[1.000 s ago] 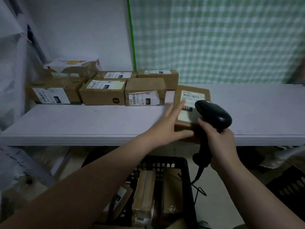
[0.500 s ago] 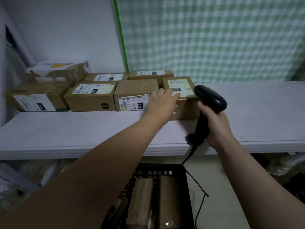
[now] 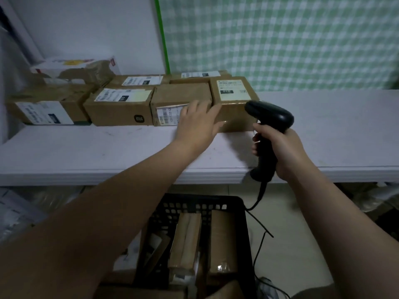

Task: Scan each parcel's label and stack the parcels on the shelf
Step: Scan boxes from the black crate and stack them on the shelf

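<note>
Left hand (image 3: 198,124) outstretched, fingers straight, right hand (image 3: 282,147) gripping scanner (image 3: 269,114)

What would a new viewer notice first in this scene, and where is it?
First the black scanner, held by the right hand over the shelf's front edge, right of centre. Then the left hand, fingers straight, at the front of the rightmost parcel on it. Below the shelf, a black crate holds more parcels.
</note>
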A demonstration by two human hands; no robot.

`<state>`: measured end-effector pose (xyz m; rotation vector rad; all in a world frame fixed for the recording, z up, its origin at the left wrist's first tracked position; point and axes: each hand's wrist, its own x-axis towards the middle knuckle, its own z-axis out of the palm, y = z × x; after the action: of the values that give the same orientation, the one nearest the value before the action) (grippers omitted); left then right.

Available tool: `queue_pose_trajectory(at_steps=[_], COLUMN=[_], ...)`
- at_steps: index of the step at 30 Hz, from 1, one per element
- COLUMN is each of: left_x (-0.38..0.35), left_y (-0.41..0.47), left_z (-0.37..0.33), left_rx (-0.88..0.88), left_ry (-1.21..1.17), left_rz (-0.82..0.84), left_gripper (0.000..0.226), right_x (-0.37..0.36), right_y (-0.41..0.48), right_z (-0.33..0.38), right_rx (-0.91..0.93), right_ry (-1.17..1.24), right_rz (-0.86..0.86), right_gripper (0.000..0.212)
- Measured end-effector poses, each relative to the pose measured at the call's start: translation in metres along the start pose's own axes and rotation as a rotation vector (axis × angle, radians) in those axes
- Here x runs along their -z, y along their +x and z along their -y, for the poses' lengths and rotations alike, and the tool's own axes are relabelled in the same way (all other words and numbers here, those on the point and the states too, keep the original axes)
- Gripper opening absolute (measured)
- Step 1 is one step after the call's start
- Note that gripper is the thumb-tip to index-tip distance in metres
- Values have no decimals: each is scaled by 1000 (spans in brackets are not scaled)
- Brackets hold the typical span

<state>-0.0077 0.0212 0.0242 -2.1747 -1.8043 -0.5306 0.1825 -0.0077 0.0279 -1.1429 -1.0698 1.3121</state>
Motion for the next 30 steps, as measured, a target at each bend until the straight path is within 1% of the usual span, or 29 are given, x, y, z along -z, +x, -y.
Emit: queue_pose_trajectory(at_steps=[4, 8, 10, 11, 13, 15, 18, 20, 22, 23, 25, 26, 28, 30], left_x=[0, -16, -29, -36, -47, -53, -61, -67, -76, -82, -92, -97, -106, -111], left_y=[-84, -176, -217, -235, -266, -290, -310, -318, -330, -337, -352, -359, -368, -370], left_z=[23, 40, 43, 44, 45, 46, 50, 54, 63, 67, 76, 80, 88, 93], left_rx=[22, 52, 77, 86, 110, 87, 67, 31, -33, -66, -90, -71, -21, -30], left_ry=[-57, -73, -93, -106, -106, -89, -101, -138, -182, -179, -128, -120, -133, -97], left_rz=[68, 93, 165, 219, 379, 516, 631, 715, 893, 982, 1118, 1158, 1207, 1216], left_gripper=[41, 48, 47, 47, 45, 45, 46, 40, 35, 35, 39, 42, 54, 71], right_x=[-4, -14, -23, -27, -34, -38, -45, -53, -60, -64, -69, -72, -76, -79], right_y=[-27, -70, -94, -104, -118, -128, -137, -140, -143, -144, -145, -145, -144, -143], right_z=[-11, -38, -59, -71, -100, -126, -151, -160, -166, -169, -175, -177, -182, -186], right_rx=[-41, -130, -181, -206, -263, -323, -419, -425, -417, -416, -422, -427, -445, -464], right_ry=[-268, -533, -602, -627, -682, -715, -752, -767, -796, -819, -866, -886, -915, -940], right_rz=[155, 407, 518, 545, 555, 545, 536, 558, 600, 623, 660, 669, 677, 679], right_gripper=[11, 10, 7, 9, 12, 9, 11, 10, 8, 10, 12, 12, 10, 8])
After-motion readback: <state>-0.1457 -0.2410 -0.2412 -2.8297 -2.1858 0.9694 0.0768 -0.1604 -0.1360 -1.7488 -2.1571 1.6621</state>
